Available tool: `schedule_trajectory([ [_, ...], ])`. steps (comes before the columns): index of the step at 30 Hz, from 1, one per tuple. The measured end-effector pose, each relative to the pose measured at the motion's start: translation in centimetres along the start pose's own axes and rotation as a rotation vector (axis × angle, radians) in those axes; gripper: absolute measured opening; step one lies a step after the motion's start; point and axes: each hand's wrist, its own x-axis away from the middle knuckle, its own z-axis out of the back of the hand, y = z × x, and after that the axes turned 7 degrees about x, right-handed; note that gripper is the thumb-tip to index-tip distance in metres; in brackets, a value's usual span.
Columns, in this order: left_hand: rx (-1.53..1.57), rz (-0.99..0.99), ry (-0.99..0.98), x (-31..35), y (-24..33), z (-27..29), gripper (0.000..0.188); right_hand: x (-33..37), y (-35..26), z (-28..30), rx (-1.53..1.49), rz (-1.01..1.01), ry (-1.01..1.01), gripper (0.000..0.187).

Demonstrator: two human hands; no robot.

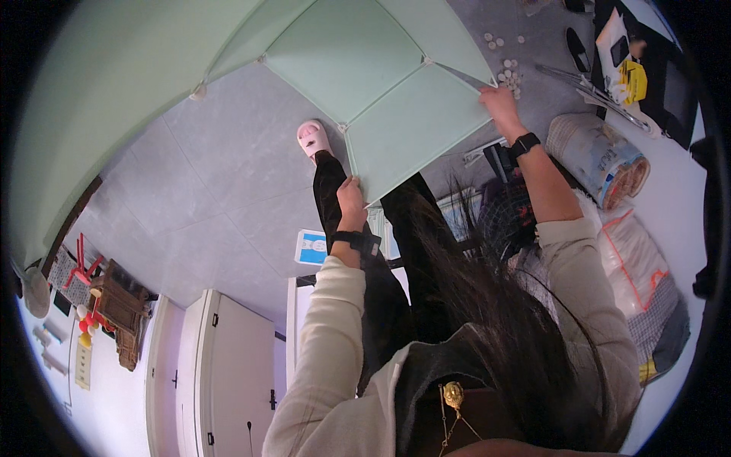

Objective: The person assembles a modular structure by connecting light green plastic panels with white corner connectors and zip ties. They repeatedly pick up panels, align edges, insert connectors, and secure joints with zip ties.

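Cream-sleeved, your left hand [351, 199] pinched the near corner of the mint-green panel [396, 84] while your right hand [499, 103] gripped its far edge, holding it above the grey tile floor [221, 160], seemingly mid-assembly, needing steady alignment with adjoining panels.

Grey tiled floor [221, 160] under you, with clutter to your right.

Your pink slipper [313, 139] stands on the tiles. To your right lie a scatter of small white discs [506, 72], a rolled printed bundle [601, 158], a clear bag with orange lines [632, 263] and 1 small blue-and-white card [311, 247] near your legs.
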Motion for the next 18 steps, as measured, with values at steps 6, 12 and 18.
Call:
schedule_trajectory([
  [6, -0.021, -0.017, 0.016, -0.7, -0.6, 0.2, 0.036, -0.9, 0.5, -0.2, 0.017, -0.059, -0.016, 0.034],
  [12, -0.033, -0.012, -0.026, -2.0, -0.2, 0.3, 0.033, -1.6, 0.4, -1.2, -0.03, -0.05, 0.072, 0.033],
  [18, -0.015, -0.015, 0.03, -1.5, 0.1, -0.4, 0.03, -1.8, -0.4, -1.4, -0.105, -0.138, 0.029, 0.03],
])
